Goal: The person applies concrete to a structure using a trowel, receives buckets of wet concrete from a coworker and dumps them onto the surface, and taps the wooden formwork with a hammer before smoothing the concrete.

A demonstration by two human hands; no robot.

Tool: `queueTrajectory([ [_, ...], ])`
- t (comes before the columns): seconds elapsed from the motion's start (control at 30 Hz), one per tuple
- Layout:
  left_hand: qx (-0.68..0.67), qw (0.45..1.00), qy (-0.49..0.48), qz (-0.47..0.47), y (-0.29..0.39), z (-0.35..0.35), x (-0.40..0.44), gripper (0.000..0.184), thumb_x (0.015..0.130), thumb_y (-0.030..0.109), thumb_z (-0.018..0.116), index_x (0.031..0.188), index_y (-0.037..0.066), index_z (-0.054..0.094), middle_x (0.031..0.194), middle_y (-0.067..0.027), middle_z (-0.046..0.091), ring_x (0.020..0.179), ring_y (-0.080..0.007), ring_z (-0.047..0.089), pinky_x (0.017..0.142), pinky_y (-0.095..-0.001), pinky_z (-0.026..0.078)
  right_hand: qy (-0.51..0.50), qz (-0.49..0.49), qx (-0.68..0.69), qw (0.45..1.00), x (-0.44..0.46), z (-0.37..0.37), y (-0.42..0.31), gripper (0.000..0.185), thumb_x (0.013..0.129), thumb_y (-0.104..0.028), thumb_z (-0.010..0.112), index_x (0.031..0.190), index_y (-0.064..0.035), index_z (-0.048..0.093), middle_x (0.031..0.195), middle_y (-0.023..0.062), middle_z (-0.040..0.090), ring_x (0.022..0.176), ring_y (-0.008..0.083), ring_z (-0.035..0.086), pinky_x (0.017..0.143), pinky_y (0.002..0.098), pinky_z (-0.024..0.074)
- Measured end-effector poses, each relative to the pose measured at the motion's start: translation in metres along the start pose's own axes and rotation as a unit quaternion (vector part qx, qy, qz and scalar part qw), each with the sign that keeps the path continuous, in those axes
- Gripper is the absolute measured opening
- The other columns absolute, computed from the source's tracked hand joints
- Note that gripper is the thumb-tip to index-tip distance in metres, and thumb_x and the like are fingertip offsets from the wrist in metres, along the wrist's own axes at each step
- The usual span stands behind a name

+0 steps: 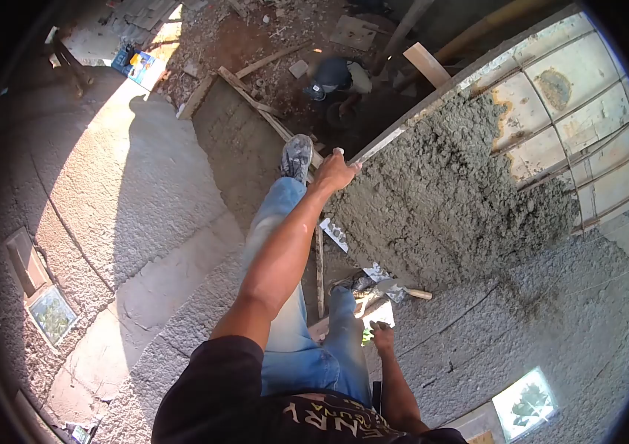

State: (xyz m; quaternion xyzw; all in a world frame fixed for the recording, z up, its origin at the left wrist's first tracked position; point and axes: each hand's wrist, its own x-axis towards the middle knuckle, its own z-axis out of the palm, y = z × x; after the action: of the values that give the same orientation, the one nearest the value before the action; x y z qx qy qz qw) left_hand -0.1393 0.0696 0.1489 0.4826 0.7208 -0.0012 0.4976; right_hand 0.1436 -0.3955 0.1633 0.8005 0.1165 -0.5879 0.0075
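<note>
My left hand (335,173) reaches forward past my knee, its fingers wrapped over the end of the wooden edge board (392,135) beside the wet concrete. That grey, lumpy concrete (433,200) covers part of a rebar grid (551,118) to the right. Nearer my body, my right hand (382,335) hangs low with its fingers apart and nothing in them. Just above it lies a trowel with a wooden handle (418,294), at the concrete's lower edge. A notched metal strip (334,234) rests left of the concrete.
My shoe (297,157) stands by a wooden form board (255,103) around a smooth concrete patch (229,140). Below, another person (336,76) bends over among debris. Rough plastered walls (159,163) curve on both sides, with a small window (51,314) at left.
</note>
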Motion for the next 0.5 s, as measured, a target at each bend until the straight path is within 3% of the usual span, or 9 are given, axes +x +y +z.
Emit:
queueTrajectory([
  [0.03,-0.002,1.0,0.0,-0.001,-0.003,-0.002,0.004,0.075,0.085,0.042,0.065,0.135,-0.008,0.04,0.133,-0.0299,0.048,0.126,-0.0404,0.047,0.105,-0.0445,0.039,-0.008,0.037,0.077,0.996,0.0,0.002,-0.018,0.05,0.081,-0.027,0.074,0.117,0.0029,0.057,0.096,0.0108,0.065,0.079,0.0203,0.065,0.063,0.0324,0.053],
  [0.1,-0.1,0.993,0.015,-0.057,-0.017,-0.006,0.012,0.073,0.085,0.041,0.066,0.134,-0.007,0.042,0.132,-0.0299,0.05,0.124,-0.0406,0.05,0.104,-0.0442,0.04,-0.011,0.022,0.092,0.996,0.002,0.006,-0.039,0.046,0.084,-0.026,0.071,0.118,0.002,0.056,0.101,0.0118,0.065,0.085,0.0222,0.066,0.065,0.0327,0.0535],
  [0.17,-0.099,0.992,0.037,-0.071,-0.039,0.005,0.04,0.07,0.085,0.04,0.066,0.131,-0.008,0.045,0.13,-0.0298,0.052,0.122,-0.0408,0.051,0.103,-0.0444,0.042,-0.024,-0.001,0.149,0.989,-0.002,0.011,-0.066,0.041,0.088,-0.023,0.065,0.119,0.0023,0.056,0.105,0.0129,0.064,0.091,0.0237,0.066,0.067,0.0329,0.0547],
  [0.2,-0.104,0.989,0.05,-0.088,-0.047,0.005,0.052,0.068,0.085,0.039,0.066,0.131,-0.008,0.046,0.129,-0.0299,0.053,0.121,-0.0411,0.052,0.103,-0.0444,0.042,-0.03,-0.002,0.115,0.993,-0.004,0.014,-0.078,0.038,0.091,-0.02,0.061,0.121,0.0032,0.055,0.105,0.0134,0.064,0.092,0.0252,0.066,0.068,0.0326,0.0557],
  [0.3,-0.105,0.986,0.071,-0.104,-0.06,0.004,0.087,0.066,0.085,0.037,0.067,0.13,-0.007,0.046,0.13,-0.0295,0.052,0.121,-0.0416,0.051,0.103,-0.0442,0.043,-0.025,0.014,0.136,0.99,-0.006,0.021,-0.085,0.036,0.091,-0.025,0.063,0.115,0.0013,0.058,0.099,0.0095,0.063,0.087,0.0206,0.065,0.069,0.0313,0.0542],
  [0.33,-0.111,0.983,0.099,-0.107,-0.065,0.004,0.099,0.067,0.085,0.036,0.068,0.131,-0.007,0.044,0.13,-0.0295,0.051,0.121,-0.0417,0.051,0.102,-0.0445,0.043,-0.027,0.026,0.14,0.989,-0.007,0.022,-0.085,0.04,0.092,-0.021,0.061,0.121,0.0048,0.054,0.105,0.0136,0.063,0.091,0.0259,0.066,0.068,0.0327,0.0565],
  [0.5,-0.129,0.974,0.152,-0.111,-0.078,0.008,0.152,0.076,0.079,0.039,0.072,0.133,-0.006,0.043,0.13,-0.0282,0.053,0.123,-0.0389,0.051,0.103,-0.0418,0.041,-0.016,0.065,0.163,0.984,-0.01,0.023,-0.057,0.04,0.089,-0.024,0.066,0.116,0.0037,0.057,0.1,0.0122,0.065,0.085,0.0241,0.067,0.066,0.0324,0.0558],
])
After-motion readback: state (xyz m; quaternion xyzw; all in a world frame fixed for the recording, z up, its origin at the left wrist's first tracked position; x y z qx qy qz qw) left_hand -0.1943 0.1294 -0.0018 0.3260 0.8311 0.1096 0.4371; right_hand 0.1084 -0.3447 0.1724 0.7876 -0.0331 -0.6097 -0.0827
